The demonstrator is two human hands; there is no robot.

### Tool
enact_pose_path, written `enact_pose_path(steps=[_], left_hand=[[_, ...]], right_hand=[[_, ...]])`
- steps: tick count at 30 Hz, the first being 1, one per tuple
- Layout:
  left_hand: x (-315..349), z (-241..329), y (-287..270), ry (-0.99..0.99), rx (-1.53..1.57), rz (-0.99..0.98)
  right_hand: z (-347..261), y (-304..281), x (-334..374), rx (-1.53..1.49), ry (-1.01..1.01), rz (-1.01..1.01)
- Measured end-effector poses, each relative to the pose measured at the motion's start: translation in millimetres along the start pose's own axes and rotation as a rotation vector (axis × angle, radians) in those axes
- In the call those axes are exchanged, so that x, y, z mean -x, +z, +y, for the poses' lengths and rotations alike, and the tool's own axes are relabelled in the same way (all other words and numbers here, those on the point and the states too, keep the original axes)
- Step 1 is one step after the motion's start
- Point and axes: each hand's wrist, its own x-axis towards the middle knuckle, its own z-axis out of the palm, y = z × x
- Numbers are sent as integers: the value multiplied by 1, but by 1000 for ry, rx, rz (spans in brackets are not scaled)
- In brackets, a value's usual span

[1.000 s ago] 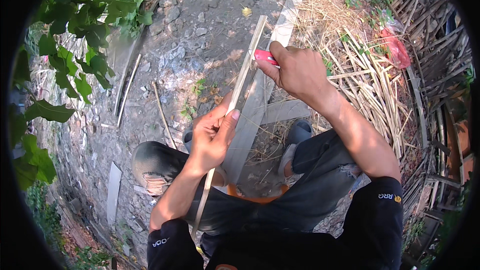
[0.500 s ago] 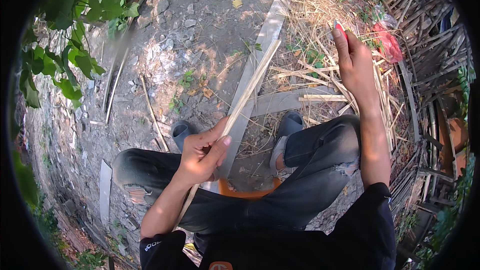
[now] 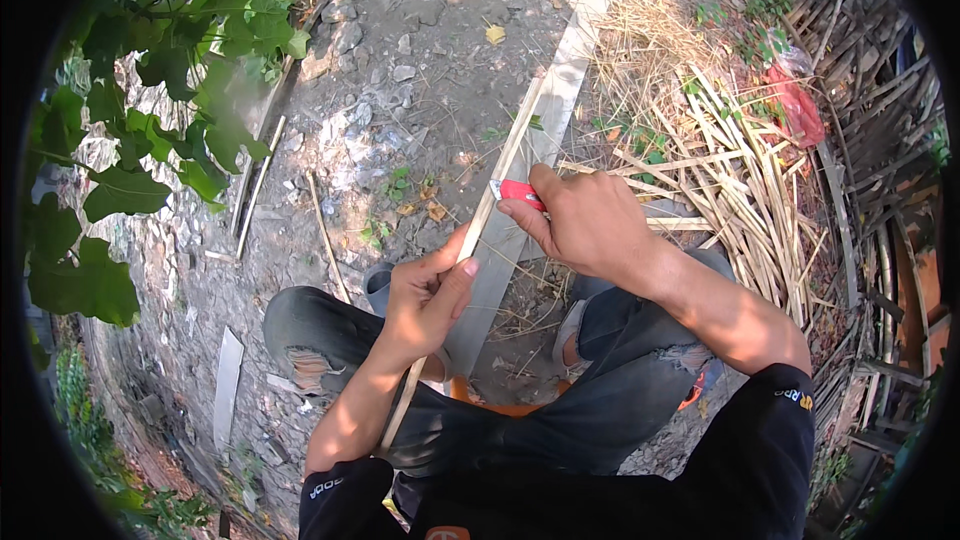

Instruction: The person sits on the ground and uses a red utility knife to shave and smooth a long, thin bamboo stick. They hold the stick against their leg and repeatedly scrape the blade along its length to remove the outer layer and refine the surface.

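Observation:
My left hand point(image 3: 425, 305) is closed round a long, pale wooden strip point(image 3: 505, 172), perhaps bamboo. The strip slants from beside my left forearm up and away to the right. My right hand point(image 3: 598, 223) grips a red-handled utility knife point(image 3: 521, 194). Its short blade lies against the strip, a little beyond my left hand. Under the strip, a long flat grey board point(image 3: 568, 75) runs away from between my feet. My right fingers cover part of the knife's handle.
Right of the board lies a loose pile of split strips point(image 3: 735, 175), with thin shavings point(image 3: 650, 30) beyond it. A red plastic bag point(image 3: 797, 108) rests near stacked sticks point(image 3: 880, 90). Leafy branches point(image 3: 130, 180) hang at the left. A flat grey slat point(image 3: 228, 390) lies left of my knee.
My right hand has come down and left from over the shavings, bringing the knife to the strip. My left hand keeps its hold. The whole view has shifted slightly.

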Motion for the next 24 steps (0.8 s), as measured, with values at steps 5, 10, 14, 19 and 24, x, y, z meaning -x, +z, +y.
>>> enact_pose_path(steps=[5, 10, 14, 19, 24], left_hand=[[9, -8, -4, -78, 52, -20], [15, -15, -7, 17, 58, -62], [42, -18, -18, 3, -84, -205], [37, -19, -14, 32, -52, -108], [46, -13, -21, -17, -60, -26]], right_hand=[[37, -1, -20, 138, 73, 142], [43, -8, -22, 195, 232, 139], [171, -84, -8, 114, 692, 497], [79, -77, 14, -374, 539, 281], [2, -68, 3, -652, 417, 61]])
